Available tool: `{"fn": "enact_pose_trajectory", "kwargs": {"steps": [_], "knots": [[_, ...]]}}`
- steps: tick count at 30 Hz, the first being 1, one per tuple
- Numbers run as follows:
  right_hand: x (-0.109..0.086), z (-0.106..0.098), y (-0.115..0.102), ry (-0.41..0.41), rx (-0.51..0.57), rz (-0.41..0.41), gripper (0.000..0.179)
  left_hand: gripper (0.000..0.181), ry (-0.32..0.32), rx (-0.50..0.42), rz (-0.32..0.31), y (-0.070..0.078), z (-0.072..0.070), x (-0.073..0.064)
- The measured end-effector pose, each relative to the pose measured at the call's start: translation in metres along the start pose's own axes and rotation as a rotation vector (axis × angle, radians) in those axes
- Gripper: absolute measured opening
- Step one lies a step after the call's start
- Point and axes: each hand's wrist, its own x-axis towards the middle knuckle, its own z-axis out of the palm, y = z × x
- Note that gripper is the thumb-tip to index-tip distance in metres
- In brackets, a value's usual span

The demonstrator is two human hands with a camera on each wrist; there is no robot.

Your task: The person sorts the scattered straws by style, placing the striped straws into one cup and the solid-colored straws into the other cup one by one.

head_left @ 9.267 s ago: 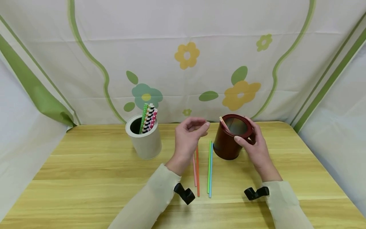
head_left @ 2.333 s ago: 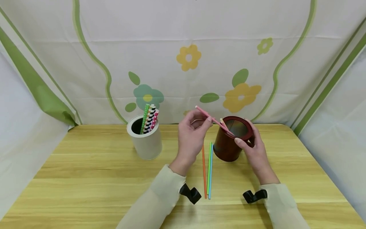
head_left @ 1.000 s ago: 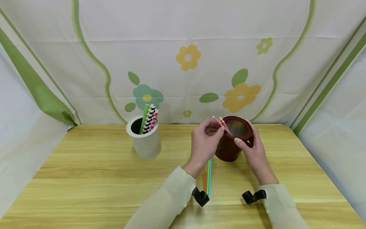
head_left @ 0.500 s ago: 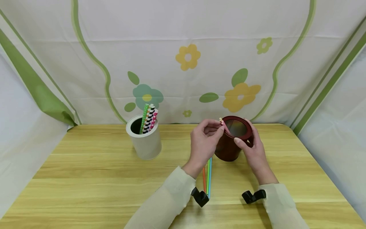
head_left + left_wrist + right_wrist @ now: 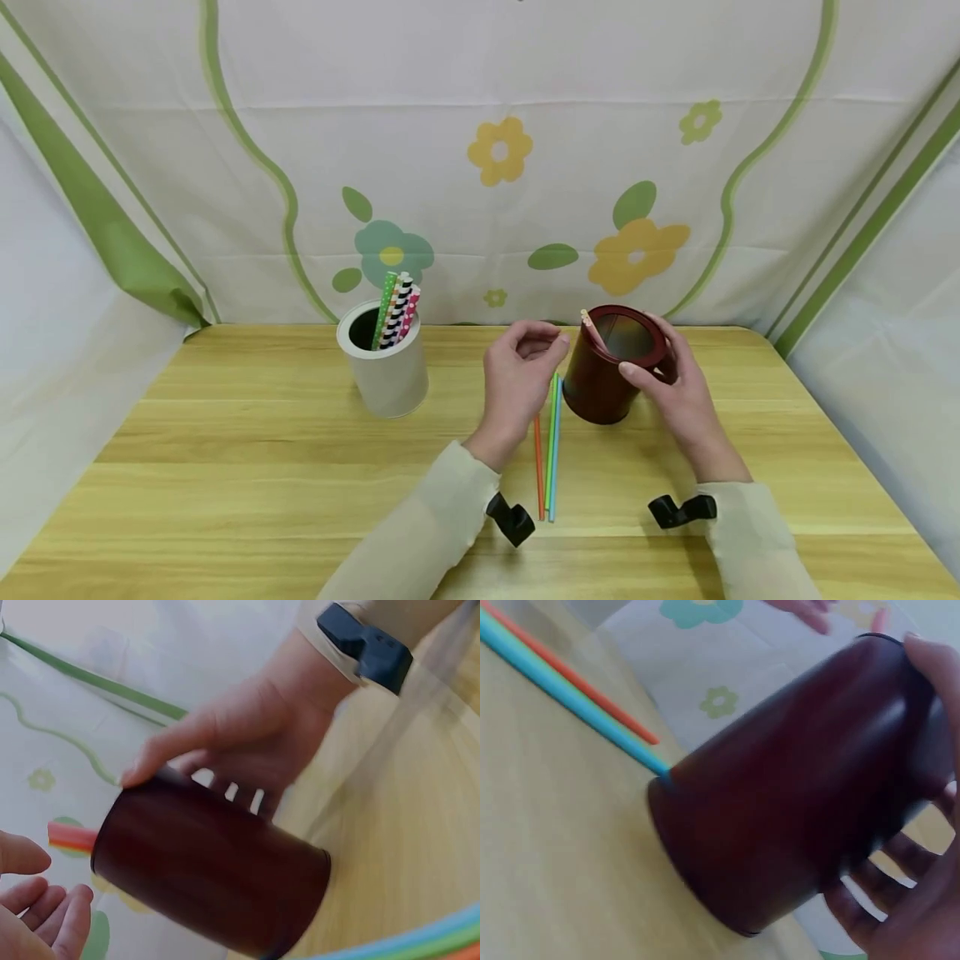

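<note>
My right hand (image 5: pixel 678 396) holds the dark red cup (image 5: pixel 600 387) by its right side, thumb at the rim and fingers round the wall. The cup stands upright on the table. Several pinkish straws (image 5: pixel 593 329) lean together against its left inner rim. Just left of the cup, my left hand (image 5: pixel 517 375) hovers with loosely bent fingers and nothing in them. A gap shows between its thumb and fingers in the left wrist view. Below it lie an orange straw (image 5: pixel 539 475), a green straw (image 5: pixel 551 450) and a blue straw (image 5: pixel 556 458), side by side.
A white cup (image 5: pixel 386 383) with several patterned straws (image 5: pixel 396 312) stands at the back left of the wooden table (image 5: pixel 225 467). Behind the table hangs a white curtain (image 5: pixel 450 67) with printed flowers.
The left hand took a pink straw from the table and lowered it into the dark red cup. It has let go and drawn back left. The right hand has stayed on the cup.
</note>
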Motion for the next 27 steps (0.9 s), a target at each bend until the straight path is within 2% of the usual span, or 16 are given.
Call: {"fn": "enact_pose_trajectory", "kwargs": {"steps": [4,9,16,22,27], "knots": [[0.001,-0.003,-0.005,-0.019,-0.022,-0.01,0.076,0.009,0.032,0.056,-0.032,-0.006,-0.01,0.001],[0.001,-0.004,-0.01,-0.031,-0.013,-0.043,0.077,0.008,0.055,0.137,-0.112,-0.018,-0.023,0.002],[0.0,-0.007,-0.013,-0.046,-0.008,-0.009,0.081,0.011,0.05,0.219,-0.213,-0.033,-0.034,0.002],[0.001,-0.008,-0.014,-0.054,-0.034,0.002,0.082,0.012,0.054,0.259,-0.263,-0.04,-0.038,0.001],[0.001,-0.007,-0.014,-0.05,-0.032,-0.006,0.081,0.013,0.045,0.302,-0.271,-0.043,-0.04,-0.001]]}}
